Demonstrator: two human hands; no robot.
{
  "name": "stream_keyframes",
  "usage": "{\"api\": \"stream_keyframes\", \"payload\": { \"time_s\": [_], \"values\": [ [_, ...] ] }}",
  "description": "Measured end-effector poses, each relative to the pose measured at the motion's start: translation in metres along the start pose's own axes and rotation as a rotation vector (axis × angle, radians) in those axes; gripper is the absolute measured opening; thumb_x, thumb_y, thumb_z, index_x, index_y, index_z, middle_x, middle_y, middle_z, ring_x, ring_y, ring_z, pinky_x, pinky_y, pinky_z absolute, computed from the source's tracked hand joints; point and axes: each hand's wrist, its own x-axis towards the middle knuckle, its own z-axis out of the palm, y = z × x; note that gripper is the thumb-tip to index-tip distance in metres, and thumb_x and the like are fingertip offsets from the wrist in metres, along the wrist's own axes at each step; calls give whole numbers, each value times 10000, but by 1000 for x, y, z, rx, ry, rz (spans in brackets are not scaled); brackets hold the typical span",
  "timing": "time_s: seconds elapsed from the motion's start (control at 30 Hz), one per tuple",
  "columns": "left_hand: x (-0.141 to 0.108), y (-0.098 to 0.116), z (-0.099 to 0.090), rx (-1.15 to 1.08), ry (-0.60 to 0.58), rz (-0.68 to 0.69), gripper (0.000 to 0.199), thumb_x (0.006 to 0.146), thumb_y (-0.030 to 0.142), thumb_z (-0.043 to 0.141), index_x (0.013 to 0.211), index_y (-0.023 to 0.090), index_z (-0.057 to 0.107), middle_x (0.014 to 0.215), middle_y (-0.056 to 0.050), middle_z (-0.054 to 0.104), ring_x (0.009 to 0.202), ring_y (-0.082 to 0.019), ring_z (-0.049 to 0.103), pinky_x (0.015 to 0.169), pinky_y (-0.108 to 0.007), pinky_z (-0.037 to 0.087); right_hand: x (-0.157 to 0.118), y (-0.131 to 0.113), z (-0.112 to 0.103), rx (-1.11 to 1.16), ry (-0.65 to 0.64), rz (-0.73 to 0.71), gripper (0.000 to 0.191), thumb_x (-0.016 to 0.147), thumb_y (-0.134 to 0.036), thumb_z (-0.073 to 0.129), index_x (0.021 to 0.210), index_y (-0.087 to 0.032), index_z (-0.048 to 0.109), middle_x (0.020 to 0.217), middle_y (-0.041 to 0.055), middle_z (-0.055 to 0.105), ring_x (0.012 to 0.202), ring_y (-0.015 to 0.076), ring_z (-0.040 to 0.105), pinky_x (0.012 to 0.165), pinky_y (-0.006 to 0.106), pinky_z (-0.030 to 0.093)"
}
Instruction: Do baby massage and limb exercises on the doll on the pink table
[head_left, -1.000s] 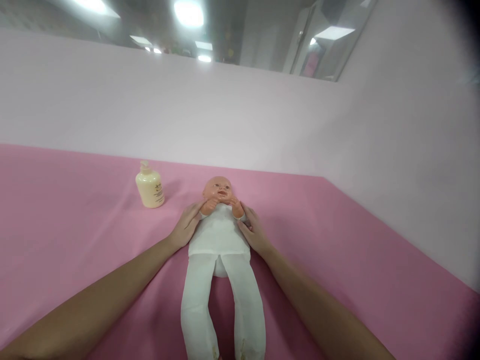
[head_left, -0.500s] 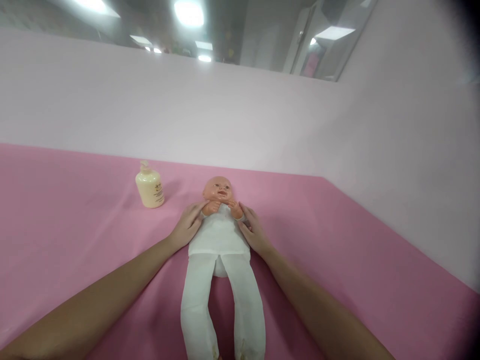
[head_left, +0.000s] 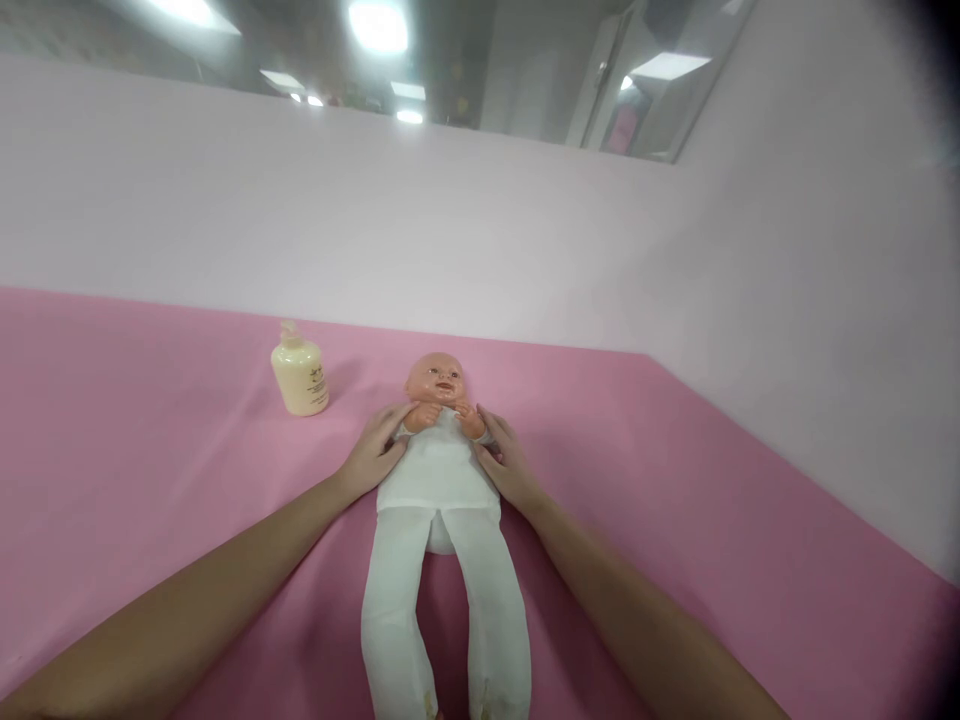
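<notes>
- A pale wall (head_left: 450, 230) stood behind the work area and met a second wall plane at the right.
- A pink surface (head_left: 675, 500) extended from the foot of the wall toward the person; faint creases were noted at its left.
- A glass panel (head_left: 525, 80) occupied the top of the view, showing bright lights; details within it were too blurred to identify.
- A doll (head_left: 439, 465) lay on its back on the pink surface, centred before the person, head toward the wall. It wore a white top and white trousers, legs slightly parted; the lower edge of the view cut off its feet.
- The person's bare forearms reached in from both lower corners, one along each side of the doll.
- A cream pump bottle (head_left: 301, 380) stood upright on the pink surface, left of the doll's head and apart from it, dark print facing partly right.
- The left hand (head_left: 373, 452) grasped the doll's arm on the left of the view, fingers above, thumb below; firmness could not be determined.
- The right hand (head_left: 506, 462) grasped the opposite arm in the same manner.
- The doll's small hands (head_left: 424, 414) rested just below its chin.
- Brownish marks (head_left: 486, 695) were recorded low on both trouser legs.
</notes>
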Motion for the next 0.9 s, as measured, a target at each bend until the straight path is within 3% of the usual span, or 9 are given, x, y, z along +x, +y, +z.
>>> {"api": "stream_keyframes", "payload": {
  "time_s": [0.4, 0.9],
  "values": [
    [-1, -2, -1, -32, -20, 0, 475, 1016, 358, 381, 1477, 261, 436, 1417, -84, 549, 1326, -249, 447, 1143, -473, 331, 0, 0, 1, -21, 3, -6, 629, 901, -238, 484, 1515, -323, 377, 1431, 87, 472, 1339, 264, 431, 1078, 467, 454],
    [-2, -5, -1, -23, -26, 16, 500, 1008, 266, 337, 1501, 294, 416, 1415, -58, 541, 1311, -230, 454, 1145, -457, 338, -1, 2, 0, -51, -19, -13, 669, 912, -227, 448, 1554, -334, 293, 1475, 72, 446, 1396, 256, 376, 1161, 489, 362]
  ]
}}
